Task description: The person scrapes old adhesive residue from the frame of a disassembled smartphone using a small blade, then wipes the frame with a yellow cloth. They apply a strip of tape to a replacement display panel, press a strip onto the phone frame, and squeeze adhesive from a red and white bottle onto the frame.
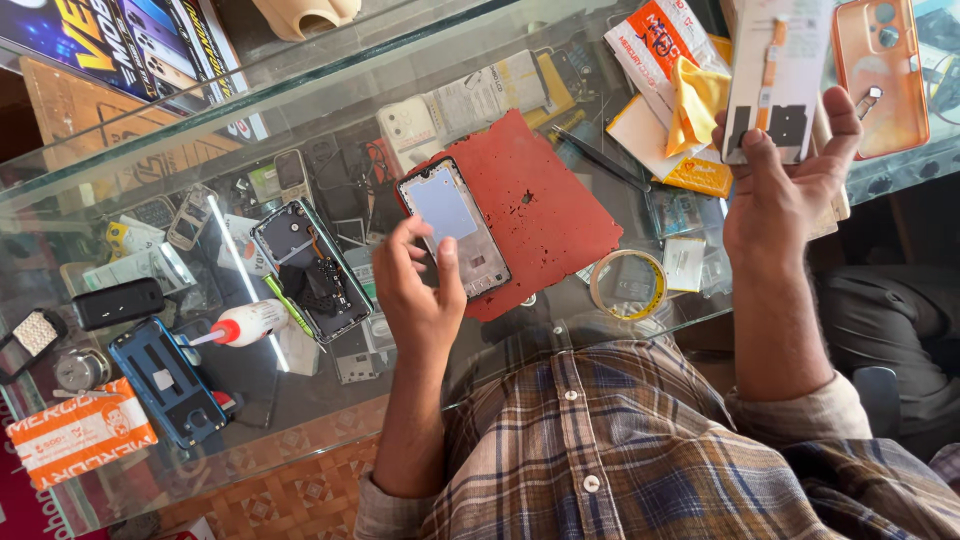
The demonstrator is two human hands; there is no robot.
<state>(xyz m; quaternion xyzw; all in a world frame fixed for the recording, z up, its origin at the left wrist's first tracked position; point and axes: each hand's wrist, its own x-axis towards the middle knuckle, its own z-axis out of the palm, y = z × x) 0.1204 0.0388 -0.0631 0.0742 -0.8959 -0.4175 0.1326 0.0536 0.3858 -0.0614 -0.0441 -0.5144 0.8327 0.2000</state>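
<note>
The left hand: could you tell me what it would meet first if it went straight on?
Probably the black-framed phone panel on the red mat: the left hand points at its near edge. Depth is unclear, so the fingertips may already touch it.

The flat white phone part (775,75) at two o'clock runs off the top edge, and the right hand (785,190) covers its lower end. The orange phone case (880,70) at two o'clock is cut by the top edge. The left hand (415,290), near centre, hides the lower left corner of the phone frame (455,225). Things under the glass counter (300,410) at ten o'clock blur into clutter too small to tell apart.
</note>
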